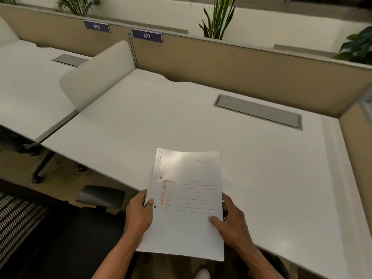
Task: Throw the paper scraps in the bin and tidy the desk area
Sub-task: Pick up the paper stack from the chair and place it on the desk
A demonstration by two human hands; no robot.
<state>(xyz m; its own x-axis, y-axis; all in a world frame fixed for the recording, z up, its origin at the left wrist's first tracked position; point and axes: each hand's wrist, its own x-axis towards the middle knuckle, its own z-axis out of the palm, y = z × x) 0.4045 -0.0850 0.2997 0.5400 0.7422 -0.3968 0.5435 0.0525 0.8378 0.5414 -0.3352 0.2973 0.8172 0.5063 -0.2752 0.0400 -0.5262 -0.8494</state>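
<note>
Both hands hold a white file folder (pixel 185 206) over the near edge of the white desk (pixel 261 168). The left hand (pixel 138 214) grips the folder's left edge, thumb on the cover beside a punched hole. The right hand (pixel 231 218) grips the right edge, thumb pressed on the cover, fingers curled beneath. The cover carries red ruled lines and red lettering, partly illegible. A grey cable hatch (pixel 258 111) sits flush in the desk towards the beige partition (pixel 241 63). A blue label reading 477 (pixel 147 35) is fixed to the partition. A dark chair armrest (pixel 100 195) stands left of the hands.
</note>
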